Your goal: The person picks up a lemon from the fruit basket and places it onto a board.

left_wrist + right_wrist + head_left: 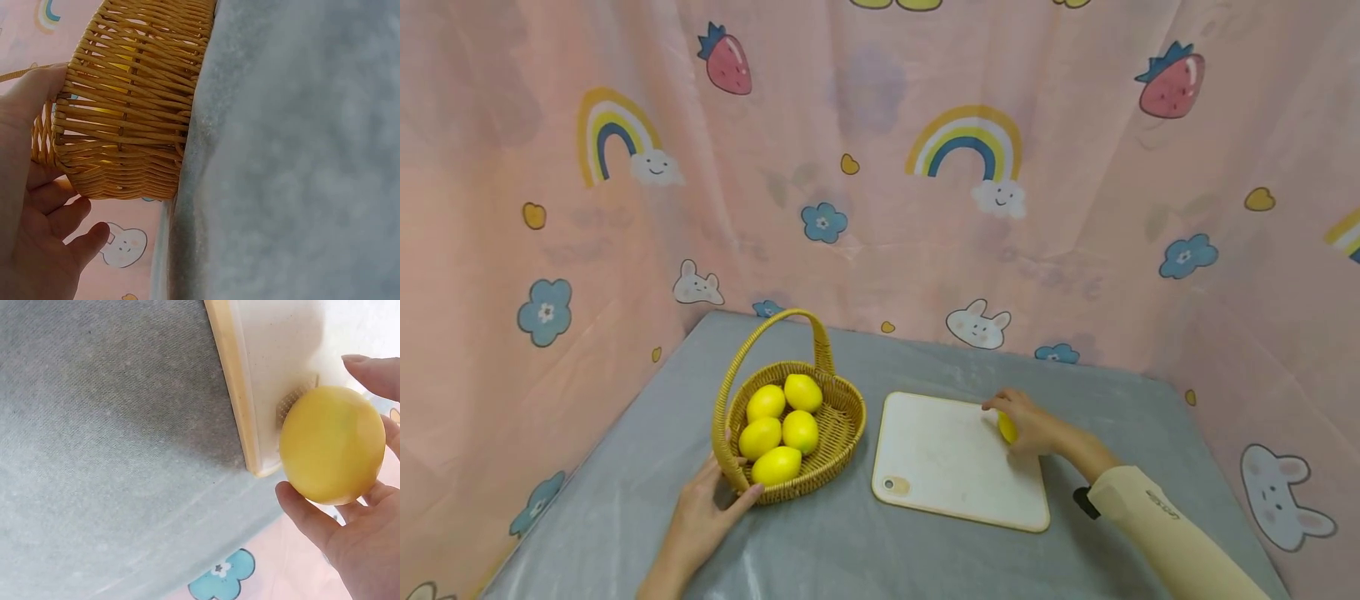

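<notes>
My left hand point(700, 510) grips the near left rim of a woven wicker basket point(837, 425) with a tall handle. Thumb and fingers lie on either side of the basket wall point(131, 137) in the left wrist view. Several yellow lemons point(777, 466) sit together in the basket's left part. Over the right side of a white cutting board point(951, 467), my right hand point(1032, 427) holds another lemon point(1007, 427). The right wrist view shows this lemon point(331, 447) between thumb and fingers; whether it touches the board I cannot tell.
A grey cloth point(820, 550) covers the table. The board has a tan edge and a small hole at its near left corner, right of the basket. A pink printed curtain point(887, 250) hangs behind and along both sides.
</notes>
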`<state>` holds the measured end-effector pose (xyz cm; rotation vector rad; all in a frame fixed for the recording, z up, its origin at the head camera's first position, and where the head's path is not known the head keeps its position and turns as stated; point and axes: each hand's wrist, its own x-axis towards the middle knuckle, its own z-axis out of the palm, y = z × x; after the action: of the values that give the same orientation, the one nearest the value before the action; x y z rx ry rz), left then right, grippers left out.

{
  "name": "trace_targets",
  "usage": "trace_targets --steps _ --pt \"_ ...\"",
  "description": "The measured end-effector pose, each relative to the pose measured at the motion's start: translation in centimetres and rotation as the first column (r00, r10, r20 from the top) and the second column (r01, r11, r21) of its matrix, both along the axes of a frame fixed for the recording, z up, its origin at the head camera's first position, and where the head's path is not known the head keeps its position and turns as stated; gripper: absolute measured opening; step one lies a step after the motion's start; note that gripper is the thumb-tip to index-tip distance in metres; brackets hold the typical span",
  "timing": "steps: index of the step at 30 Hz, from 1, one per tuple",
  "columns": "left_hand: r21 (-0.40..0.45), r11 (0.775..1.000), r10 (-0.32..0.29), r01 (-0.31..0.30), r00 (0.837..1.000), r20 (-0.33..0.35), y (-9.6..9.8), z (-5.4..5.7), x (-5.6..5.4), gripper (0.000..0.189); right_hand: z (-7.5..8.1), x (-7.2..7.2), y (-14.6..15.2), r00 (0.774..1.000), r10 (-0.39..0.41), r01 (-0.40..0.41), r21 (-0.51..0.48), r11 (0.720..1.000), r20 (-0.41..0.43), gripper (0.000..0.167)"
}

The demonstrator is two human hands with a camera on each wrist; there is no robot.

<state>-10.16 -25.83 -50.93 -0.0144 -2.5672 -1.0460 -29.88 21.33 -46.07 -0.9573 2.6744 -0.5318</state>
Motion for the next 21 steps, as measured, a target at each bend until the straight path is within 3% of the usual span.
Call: trace_targets --steps 12,21 --pt "0.030 1.000 -0.002 0.002 1.000 0.018 -0.02 0.22 0.05 0.047 -0.37 -0.10 0.46 1.000 -0.002 0.001 -0.041 0.999 -0.018 0.078" --pt "0.027 1.000 -0.012 0.012 1.000 -0.019 0.00 0.29 -0.01 0.044 -0.63 -0.38 0.98 1.000 -0.009 0.007 -0.051 0.999 -0.027 0.081"
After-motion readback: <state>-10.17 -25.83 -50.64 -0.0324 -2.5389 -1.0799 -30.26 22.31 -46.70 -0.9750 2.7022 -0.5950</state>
